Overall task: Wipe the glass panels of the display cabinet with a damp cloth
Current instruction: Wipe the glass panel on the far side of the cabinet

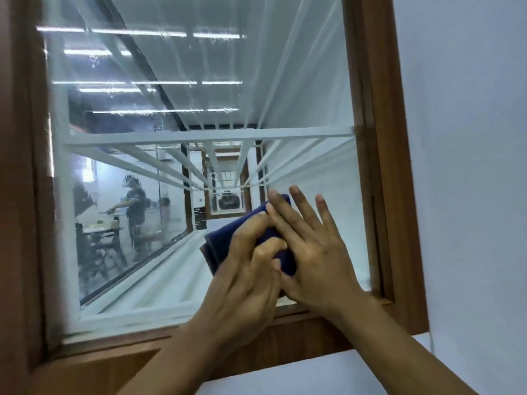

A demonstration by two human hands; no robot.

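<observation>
Lower centre of the frame: my left hand (pixel 245 280) clenches the folded dark-blue cloth (pixel 224 242) against the glass panel (pixel 182 67). My right hand (pixel 313 252) lies flat beside it, fingers straight and spread, grasping nothing, its index finger across the cloth's upper edge. The wooden frame (pixel 373 138) borders the pane at right.

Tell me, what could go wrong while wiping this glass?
The folded dark blue cloth is bunched small under the left hand and right hand, so wiping may leave streaks. Droplets dot the upper part of the clear glass panel; they could be missed and dry into spots.
</observation>
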